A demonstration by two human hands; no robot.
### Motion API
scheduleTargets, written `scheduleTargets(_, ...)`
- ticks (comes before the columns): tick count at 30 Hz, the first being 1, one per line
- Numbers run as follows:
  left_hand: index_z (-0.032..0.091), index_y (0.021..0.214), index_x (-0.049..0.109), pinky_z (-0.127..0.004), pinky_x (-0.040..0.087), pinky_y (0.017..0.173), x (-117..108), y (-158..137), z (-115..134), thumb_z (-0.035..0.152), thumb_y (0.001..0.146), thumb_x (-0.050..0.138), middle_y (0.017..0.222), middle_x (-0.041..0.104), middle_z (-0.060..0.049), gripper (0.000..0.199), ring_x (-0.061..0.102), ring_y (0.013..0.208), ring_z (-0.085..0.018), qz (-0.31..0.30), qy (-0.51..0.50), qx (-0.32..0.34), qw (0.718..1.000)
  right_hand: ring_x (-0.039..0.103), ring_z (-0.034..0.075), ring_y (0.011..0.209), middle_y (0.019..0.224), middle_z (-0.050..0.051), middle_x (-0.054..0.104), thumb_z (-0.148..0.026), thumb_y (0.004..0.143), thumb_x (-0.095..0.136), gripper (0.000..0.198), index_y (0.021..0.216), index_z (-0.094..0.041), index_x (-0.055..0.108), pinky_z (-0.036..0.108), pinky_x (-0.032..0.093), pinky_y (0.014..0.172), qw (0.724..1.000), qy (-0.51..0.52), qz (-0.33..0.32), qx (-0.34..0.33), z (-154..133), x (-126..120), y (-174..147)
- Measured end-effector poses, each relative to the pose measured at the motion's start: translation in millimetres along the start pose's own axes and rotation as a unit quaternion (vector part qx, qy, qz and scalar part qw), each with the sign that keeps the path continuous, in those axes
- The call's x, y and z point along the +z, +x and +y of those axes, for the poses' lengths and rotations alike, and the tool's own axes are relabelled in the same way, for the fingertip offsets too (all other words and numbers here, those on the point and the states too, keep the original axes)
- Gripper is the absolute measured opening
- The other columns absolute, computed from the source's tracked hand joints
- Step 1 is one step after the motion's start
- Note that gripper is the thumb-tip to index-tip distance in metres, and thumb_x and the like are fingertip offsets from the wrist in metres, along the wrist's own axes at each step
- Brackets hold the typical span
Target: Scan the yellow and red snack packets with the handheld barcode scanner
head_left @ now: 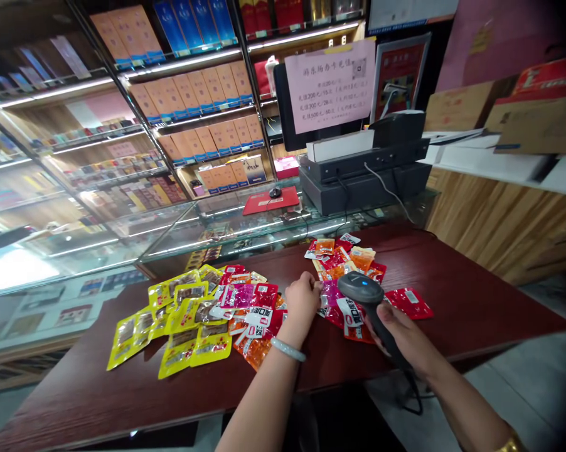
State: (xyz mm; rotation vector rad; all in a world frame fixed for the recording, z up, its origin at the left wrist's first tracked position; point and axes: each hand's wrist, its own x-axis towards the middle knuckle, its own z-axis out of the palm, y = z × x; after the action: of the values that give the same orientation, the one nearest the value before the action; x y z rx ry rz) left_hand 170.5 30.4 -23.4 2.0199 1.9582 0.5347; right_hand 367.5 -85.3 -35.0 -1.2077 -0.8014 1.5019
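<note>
From the camera on my head, looking down at the table, I see both of my hands over the dark red-brown tabletop (471, 282). My right hand (400, 329) is wrapped around the handle of a dark grey barcode scanner (361, 289); a small blue light shows on top of its head, and its cable hangs down below my wrist. The scanner's head is over the right-hand pile of small packets (351, 260), red, orange and purple with white labels, and hides part of it. One red packet (410, 303) lies at the right side of that pile, just beyond my right hand.

My left hand (304, 295), with a pale bangle (287, 349) at the wrist, is between the two groups of packets, its fingers curled in next to a purple packet (331, 293). I cannot tell whether they pinch anything. On the other side of that hand lies a second mixed pile (255, 307) of red, orange and pink packets, and touching it, farther left, overlapping yellow packets (184, 320). Beyond the table's far edge stands a glass counter (226, 232), with a mouse (275, 193) on a red mat (259, 202).
</note>
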Motion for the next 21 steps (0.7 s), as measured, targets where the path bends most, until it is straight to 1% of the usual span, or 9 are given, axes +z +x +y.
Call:
scheduleTargets(3,0.024,0.086,0.059,-0.027,0.035,0.065,-2.3,3.3,-11.7,0.033,0.088,0.057,0.079,0.068,-0.001,0.009,0.062,0.076,-0.018,0.017,-0.048,-0.003,0.999,0.052,0.011,0.049,0.062,-0.004,0.059,-0.075,0.071,0.069,0.054,0.083,-0.023,0.06,0.019,0.037,0.042,1.0,-0.015,0.002,0.001,-2.6,6.9,-1.7)
scheduleTargets(6,0.023,0.083,0.055,-0.024,0.035,0.06,-5.7,9.5,-26.0,0.031,0.088,0.054,0.07,0.062,0.002,0.009,0.057,0.066,-0.014,0.041,-0.17,-0.024,0.984,0.053,0.012,0.05,0.065,-0.003,0.06,-0.073,0.074,0.067,0.052,0.087,-0.023,0.06,0.021,0.038,0.044,0.999,-0.038,-0.012,-0.01,-5.3,13.4,-5.6)
scheduleTargets(8,0.022,0.081,0.052,-0.022,0.036,0.056,-8.7,12.2,-33.9,0.033,0.088,0.053,0.065,0.057,0.004,0.012,0.051,0.056,-0.011,0.048,-0.296,-0.066,0.952,0.051,0.011,0.049,0.064,-0.003,0.057,-0.072,0.077,0.064,0.052,0.085,-0.022,0.06,0.021,0.038,0.044,0.996,-0.065,-0.049,-0.022,-6.4,18.3,-7.2)
scheduleTargets(11,0.022,0.082,0.049,-0.02,0.032,0.048,-14.2,9.7,-41.7,0.042,0.084,0.058,0.059,0.048,0.008,0.022,0.041,0.045,-0.007,0.05,-0.458,-0.127,0.879,0.048,0.01,0.047,0.063,-0.004,0.055,-0.074,0.078,0.061,0.054,0.082,-0.021,0.058,0.021,0.036,0.043,0.99,-0.092,-0.101,-0.028,-6.2,29.3,-6.4)
scheduleTargets(13,0.022,0.085,0.048,-0.018,0.028,0.044,-18.1,4.2,-45.4,0.048,0.082,0.061,0.057,0.045,0.009,0.03,0.037,0.042,-0.006,0.052,-0.524,-0.133,0.84,0.048,0.011,0.047,0.064,-0.004,0.055,-0.075,0.077,0.061,0.054,0.083,-0.022,0.058,0.021,0.036,0.043,0.988,-0.096,-0.122,-0.017,-4.9,38.7,-4.3)
scheduleTargets(14,0.022,0.086,0.048,-0.018,0.027,0.042,-19.8,1.2,-47.1,0.051,0.081,0.062,0.057,0.045,0.009,0.032,0.036,0.041,-0.005,0.054,-0.544,-0.127,0.828,0.048,0.011,0.048,0.064,-0.004,0.055,-0.075,0.076,0.062,0.054,0.083,-0.022,0.058,0.021,0.036,0.043,0.987,-0.098,-0.13,-0.011,-4.1,43.7,-3.1)
scheduleTargets(15,0.021,0.087,0.049,-0.017,0.027,0.042,-21.2,-1.7,-48.7,0.052,0.08,0.062,0.056,0.046,0.009,0.034,0.037,0.041,-0.005,0.057,-0.556,-0.122,0.82,0.048,0.011,0.048,0.064,-0.004,0.055,-0.074,0.076,0.063,0.053,0.084,-0.022,0.059,0.02,0.036,0.043,0.985,-0.1,-0.139,-0.008,-3.2,48.5,-2.0)
scheduleTargets(17,0.021,0.088,0.05,-0.017,0.026,0.041,-23.0,-5.9,-51.8,0.05,0.079,0.063,0.055,0.045,0.01,0.033,0.037,0.04,-0.005,0.073,-0.559,-0.118,0.818,0.048,0.01,0.049,0.064,-0.004,0.055,-0.072,0.078,0.063,0.05,0.085,-0.022,0.059,0.019,0.036,0.043,0.982,-0.103,-0.156,-0.012,-1.7,57.0,-0.3)
scheduleTargets(21,0.02,0.089,0.054,-0.017,0.025,0.039,-25.7,-7.4,-58.9,0.045,0.079,0.061,0.049,0.038,0.012,0.027,0.032,0.037,-0.005,0.11,-0.528,-0.144,0.83,0.046,0.007,0.049,0.065,-0.005,0.054,-0.07,0.082,0.06,0.048,0.083,-0.022,0.057,0.017,0.035,0.043,0.977,-0.109,-0.181,-0.02,-0.6,68.5,0.7)
